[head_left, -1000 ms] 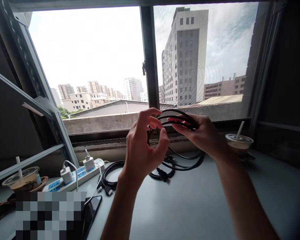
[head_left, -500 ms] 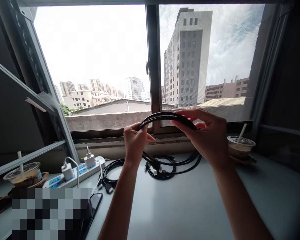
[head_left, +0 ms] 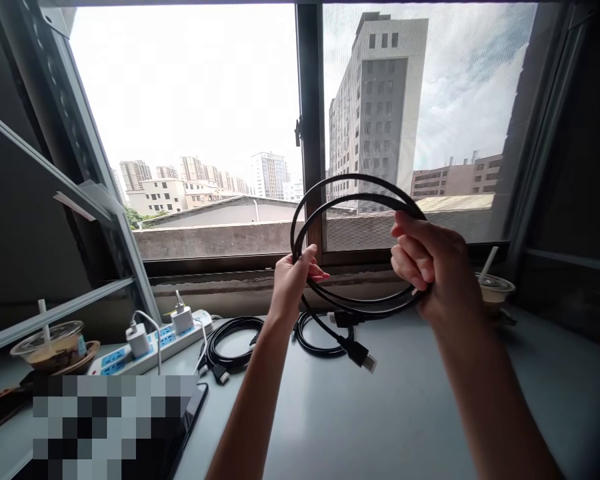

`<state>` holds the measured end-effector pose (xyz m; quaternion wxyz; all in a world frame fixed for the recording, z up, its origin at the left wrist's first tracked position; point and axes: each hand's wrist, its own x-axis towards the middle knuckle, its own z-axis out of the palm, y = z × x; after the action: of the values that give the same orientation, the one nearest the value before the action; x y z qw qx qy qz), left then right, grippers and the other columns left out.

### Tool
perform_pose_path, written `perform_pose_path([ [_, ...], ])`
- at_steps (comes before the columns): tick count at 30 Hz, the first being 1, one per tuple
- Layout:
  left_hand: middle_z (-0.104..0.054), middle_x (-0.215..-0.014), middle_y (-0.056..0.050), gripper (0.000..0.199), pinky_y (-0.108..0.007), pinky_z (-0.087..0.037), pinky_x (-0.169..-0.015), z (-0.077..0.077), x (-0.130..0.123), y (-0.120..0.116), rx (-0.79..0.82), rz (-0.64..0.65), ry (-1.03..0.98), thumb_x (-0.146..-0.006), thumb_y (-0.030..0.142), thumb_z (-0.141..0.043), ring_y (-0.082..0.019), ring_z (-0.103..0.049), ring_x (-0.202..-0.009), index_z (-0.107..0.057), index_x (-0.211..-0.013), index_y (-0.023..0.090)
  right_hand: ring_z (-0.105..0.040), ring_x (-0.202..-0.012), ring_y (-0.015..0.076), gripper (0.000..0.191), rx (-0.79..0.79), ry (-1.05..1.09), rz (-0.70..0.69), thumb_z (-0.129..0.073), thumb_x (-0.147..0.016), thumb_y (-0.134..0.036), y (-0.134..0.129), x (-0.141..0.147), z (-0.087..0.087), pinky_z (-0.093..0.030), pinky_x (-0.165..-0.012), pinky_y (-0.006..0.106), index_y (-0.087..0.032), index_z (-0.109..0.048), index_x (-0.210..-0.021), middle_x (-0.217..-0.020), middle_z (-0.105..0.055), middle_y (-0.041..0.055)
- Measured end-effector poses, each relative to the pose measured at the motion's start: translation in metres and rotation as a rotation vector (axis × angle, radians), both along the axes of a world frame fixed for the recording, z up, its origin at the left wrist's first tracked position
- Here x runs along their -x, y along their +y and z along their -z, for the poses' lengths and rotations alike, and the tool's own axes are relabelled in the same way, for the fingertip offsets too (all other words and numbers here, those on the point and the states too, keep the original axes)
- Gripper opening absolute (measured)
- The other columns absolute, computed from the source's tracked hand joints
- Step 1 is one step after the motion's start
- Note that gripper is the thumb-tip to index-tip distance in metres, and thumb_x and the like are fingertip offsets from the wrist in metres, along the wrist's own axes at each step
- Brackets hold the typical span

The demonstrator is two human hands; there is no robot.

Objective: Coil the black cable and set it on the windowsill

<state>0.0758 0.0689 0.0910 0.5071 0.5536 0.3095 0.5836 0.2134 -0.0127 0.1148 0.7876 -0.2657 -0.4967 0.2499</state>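
A black HDMI cable [head_left: 359,177] hangs in loose round loops between my two hands, raised above the table. My left hand [head_left: 291,283] pinches the loops at their left side, thumb on top. On the right side, my right hand [head_left: 437,267] is closed around the loops with its fingers curled in. One plug [head_left: 361,355] of the cable dangles below the loops, its metal tip pointing right. Behind my hands, one coiled black cable [head_left: 211,343] lies on the left and a second coiled cable [head_left: 323,353] lies partly behind the held loops.
On the grey table [head_left: 360,427], a white power strip [head_left: 153,348] carries two chargers at the left. A lidded drink cup [head_left: 50,347] stands beyond it, and another cup [head_left: 497,290] is behind my right hand. A dark phone [head_left: 196,407] lies near a pixelated patch. A window is behind.
The held loops have spread from a flattened bundle into a wide, upright ring. My right hand has shifted slightly right and its fingers have curled in. The plug now hangs lower and further right.
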Motion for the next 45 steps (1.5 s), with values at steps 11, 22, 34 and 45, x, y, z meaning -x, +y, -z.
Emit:
perform_pose_path([
  [11,-0.020,-0.035,0.010,0.050,-0.018,-0.009,-0.032,-0.019,0.017,-0.020,-0.207,-0.066,-0.234,-0.075,0.027,-0.063,-0.002,-0.014,-0.030,-0.026,-0.042,0.018,-0.061,-0.063,0.0131,0.039,-0.080,-0.311,0.644,-0.076,-0.061,-0.030,0.027,-0.010,0.005,-0.050,-0.061,0.026,-0.022,-0.065,-0.097,-0.067,-0.063,-0.0026],
  [22,-0.038,-0.036,0.005,0.041,-0.018,-0.034,-0.035,-0.010,0.010,-0.012,-0.196,-0.052,-0.006,-0.078,0.034,-0.057,-0.009,-0.044,-0.031,-0.042,-0.045,0.017,-0.020,-0.019,0.0027,0.045,0.105,-0.404,-0.317,-0.064,-0.077,-0.043,-0.011,-0.012,-0.001,-0.017,-0.022,0.016,-0.018,-0.044,-0.045,-0.026,-0.025,-0.0105],
  [34,-0.065,-0.056,-0.015,0.062,-0.023,-0.047,-0.046,0.009,-0.008,-0.010,0.078,0.352,0.595,-0.085,0.056,-0.040,-0.018,-0.059,-0.046,-0.067,-0.053,0.010,-0.026,-0.022,0.0027,0.040,-0.059,-0.216,0.308,-0.067,-0.073,-0.045,-0.014,0.015,0.000,-0.016,-0.026,0.019,-0.019,-0.051,-0.049,-0.029,-0.035,-0.0080],
  [45,-0.066,-0.060,-0.014,0.069,-0.026,-0.049,-0.073,0.004,-0.005,-0.020,0.097,0.739,0.731,-0.090,0.046,-0.017,-0.020,-0.065,-0.069,-0.070,-0.060,0.014,-0.024,-0.021,0.0045,0.039,-0.164,-0.065,0.287,-0.069,-0.072,-0.045,-0.007,0.017,0.002,-0.014,-0.026,0.024,-0.020,-0.051,-0.048,-0.028,-0.033,-0.0080],
])
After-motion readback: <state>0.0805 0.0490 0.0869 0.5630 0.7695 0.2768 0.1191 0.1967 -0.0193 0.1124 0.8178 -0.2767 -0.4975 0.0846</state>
